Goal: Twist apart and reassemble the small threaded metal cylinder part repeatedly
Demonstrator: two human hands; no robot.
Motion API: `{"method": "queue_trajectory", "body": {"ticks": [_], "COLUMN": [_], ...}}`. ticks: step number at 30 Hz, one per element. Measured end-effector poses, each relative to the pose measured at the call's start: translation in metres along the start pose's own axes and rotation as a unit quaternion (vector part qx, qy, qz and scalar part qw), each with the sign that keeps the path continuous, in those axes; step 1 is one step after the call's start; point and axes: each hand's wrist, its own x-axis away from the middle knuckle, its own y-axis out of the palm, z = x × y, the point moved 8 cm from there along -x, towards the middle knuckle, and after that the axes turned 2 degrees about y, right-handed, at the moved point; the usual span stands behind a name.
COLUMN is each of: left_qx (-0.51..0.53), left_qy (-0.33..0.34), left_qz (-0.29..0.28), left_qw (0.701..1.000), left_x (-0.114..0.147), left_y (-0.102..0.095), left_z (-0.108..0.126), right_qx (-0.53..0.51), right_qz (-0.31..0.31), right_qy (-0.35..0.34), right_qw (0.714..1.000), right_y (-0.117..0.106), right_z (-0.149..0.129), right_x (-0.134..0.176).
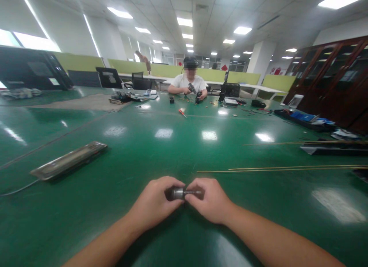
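Observation:
Low in the middle of the head view, my left hand [158, 198] and my right hand [211, 200] meet over the green tabletop [161, 156]. Between them lies a small dark-and-silver cylindrical part [178, 193], roughly horizontal. The left fingers and thumb close round its silver end. On the other side, my right thumb and fingertips pinch its darker section near the middle. The palms hide both ends, and its exact kind does not show.
A long power strip [70, 159] with a cable lies at left. Thin brass-coloured rods [273, 169] stretch in from the right, near black trays [324, 147]. Across the table a person [188, 83] holds a power drill [191, 88]; a red screwdriver [181, 112] lies nearer.

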Motion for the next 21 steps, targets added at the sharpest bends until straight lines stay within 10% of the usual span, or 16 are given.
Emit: {"method": "queue_trajectory", "body": {"ticks": [21], "left_qx": [-0.006], "left_qy": [0.003], "left_qz": [0.003], "left_qw": [1.0], "left_x": [0.0005], "left_y": [-0.0009], "left_z": [-0.0007], "right_qx": [-0.001], "right_qz": [0.0], "right_qy": [0.001], "right_qw": [1.0], "right_y": [-0.001], "right_z": [-0.0009], "right_x": [0.0007]}}
